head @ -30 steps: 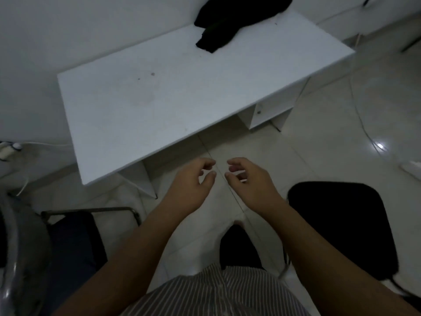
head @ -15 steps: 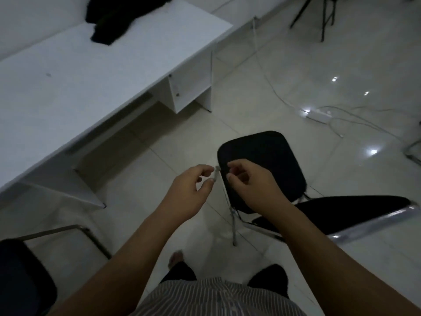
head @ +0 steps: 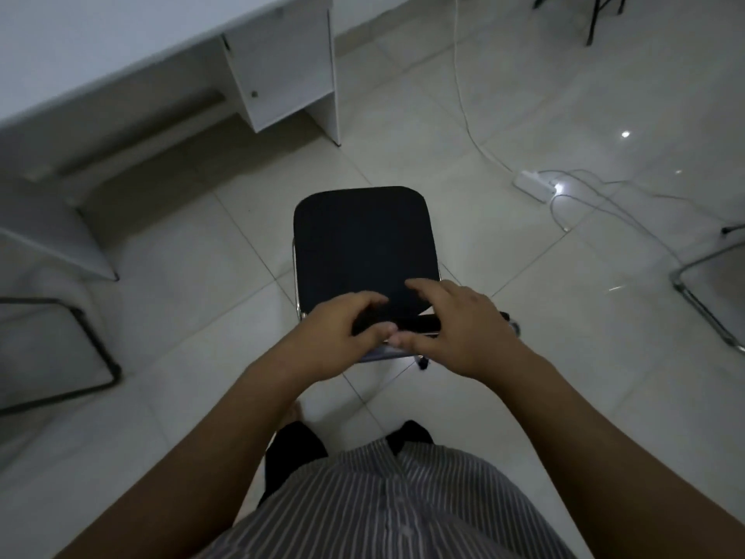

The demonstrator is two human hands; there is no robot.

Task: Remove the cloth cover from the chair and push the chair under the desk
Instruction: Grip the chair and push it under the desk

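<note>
A chair with a black seat point(head: 363, 244) stands on the tiled floor straight in front of me, facing the white desk point(head: 121, 38) at the upper left. Its black backrest top point(head: 415, 323) lies just under my hands. My left hand point(head: 342, 332) curls around the backrest's left part. My right hand point(head: 459, 324) lies over its right part, fingers over the far side and thumb on the near side. I see no cloth on the chair, and no cloth cover is in view.
A dark metal chair frame point(head: 92, 349) stands at the left and another chrome frame point(head: 705, 300) at the right edge. A white power strip point(head: 532, 185) with cables lies on the floor right of the chair. The desk's cabinet point(head: 282, 74) stands ahead.
My view swung right from the desk to the chair. Both hands moved down from mid-air, fingertips together, onto the chair's backrest. The black cloth on the desk has left the view.
</note>
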